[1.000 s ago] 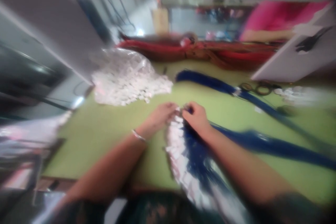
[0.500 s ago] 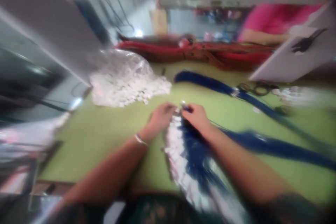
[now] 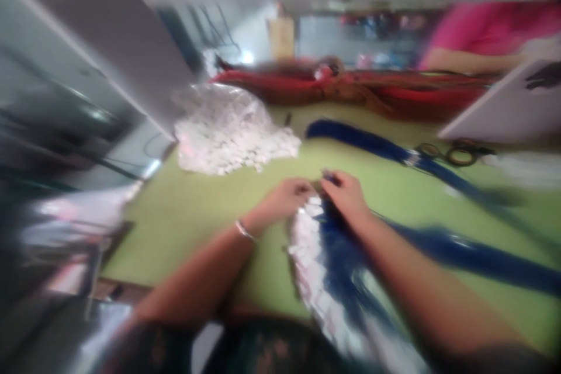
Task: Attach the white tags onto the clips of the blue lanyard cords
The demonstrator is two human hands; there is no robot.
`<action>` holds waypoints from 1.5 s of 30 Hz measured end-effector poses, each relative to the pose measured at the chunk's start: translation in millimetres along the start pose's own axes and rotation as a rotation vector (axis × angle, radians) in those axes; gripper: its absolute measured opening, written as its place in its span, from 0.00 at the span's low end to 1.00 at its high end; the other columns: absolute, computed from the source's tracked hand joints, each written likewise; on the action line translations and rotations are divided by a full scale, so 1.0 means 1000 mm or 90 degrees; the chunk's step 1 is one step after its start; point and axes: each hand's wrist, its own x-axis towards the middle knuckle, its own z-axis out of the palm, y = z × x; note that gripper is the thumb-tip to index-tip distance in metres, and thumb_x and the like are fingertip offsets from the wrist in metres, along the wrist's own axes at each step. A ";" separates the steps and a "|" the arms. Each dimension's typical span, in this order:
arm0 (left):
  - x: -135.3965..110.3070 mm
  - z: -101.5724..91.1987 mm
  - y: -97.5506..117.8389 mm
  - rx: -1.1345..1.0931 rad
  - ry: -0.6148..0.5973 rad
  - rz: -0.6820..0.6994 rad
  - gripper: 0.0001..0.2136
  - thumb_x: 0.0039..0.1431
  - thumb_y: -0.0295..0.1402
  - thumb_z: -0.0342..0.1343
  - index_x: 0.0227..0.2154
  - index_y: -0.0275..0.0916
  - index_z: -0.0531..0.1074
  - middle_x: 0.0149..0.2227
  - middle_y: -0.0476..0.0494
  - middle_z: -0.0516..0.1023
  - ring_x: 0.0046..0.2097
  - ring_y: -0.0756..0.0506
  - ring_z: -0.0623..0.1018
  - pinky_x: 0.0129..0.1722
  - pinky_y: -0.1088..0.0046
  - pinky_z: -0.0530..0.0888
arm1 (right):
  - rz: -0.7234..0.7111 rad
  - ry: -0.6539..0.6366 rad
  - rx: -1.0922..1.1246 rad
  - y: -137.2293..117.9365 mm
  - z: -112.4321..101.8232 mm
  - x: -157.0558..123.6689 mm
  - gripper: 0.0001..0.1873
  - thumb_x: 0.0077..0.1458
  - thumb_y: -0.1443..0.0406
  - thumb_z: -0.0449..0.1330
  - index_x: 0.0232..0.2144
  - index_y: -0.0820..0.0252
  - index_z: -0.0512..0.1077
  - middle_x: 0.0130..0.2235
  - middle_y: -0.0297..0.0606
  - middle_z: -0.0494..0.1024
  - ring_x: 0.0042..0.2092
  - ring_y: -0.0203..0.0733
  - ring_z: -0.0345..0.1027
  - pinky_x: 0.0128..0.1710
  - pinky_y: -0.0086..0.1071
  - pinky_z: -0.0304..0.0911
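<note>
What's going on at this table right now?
A person's left hand and right hand are close together over the green table, at the far end of a row of white pieces beside blue strands. Blur hides what exactly the fingertips hold. Farther back lies a clear plastic bag with a heap of white pieces; another blue bundle lies right of it.

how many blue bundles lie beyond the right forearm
2: the upper bundle, near the dark rings, and the lower bundle, between it and the forearm; others may be hidden.
</note>
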 end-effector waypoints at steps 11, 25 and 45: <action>0.013 -0.084 -0.028 0.489 0.376 -0.069 0.08 0.53 0.33 0.57 0.37 0.39 0.72 0.37 0.38 0.77 0.42 0.39 0.75 0.43 0.62 0.70 | 0.084 -0.091 0.130 -0.006 0.001 -0.004 0.07 0.42 0.62 0.58 0.19 0.59 0.66 0.18 0.28 0.66 0.22 0.32 0.56 0.24 0.28 0.54; 0.010 -0.056 -0.011 0.067 0.256 -0.095 0.08 0.49 0.32 0.59 0.33 0.37 0.77 0.24 0.47 0.74 0.26 0.48 0.71 0.27 0.71 0.68 | -0.030 -0.023 -0.016 -0.006 0.004 -0.007 0.02 0.39 0.65 0.56 0.20 0.58 0.66 0.22 0.30 0.69 0.27 0.37 0.62 0.29 0.29 0.58; 0.004 -0.013 0.001 -0.376 0.071 -0.130 0.09 0.51 0.34 0.65 0.28 0.34 0.74 0.20 0.50 0.71 0.21 0.56 0.66 0.19 0.80 0.60 | -0.158 -0.032 -0.120 0.004 0.009 -0.013 0.04 0.43 0.66 0.55 0.19 0.58 0.65 0.20 0.29 0.68 0.25 0.33 0.58 0.27 0.26 0.55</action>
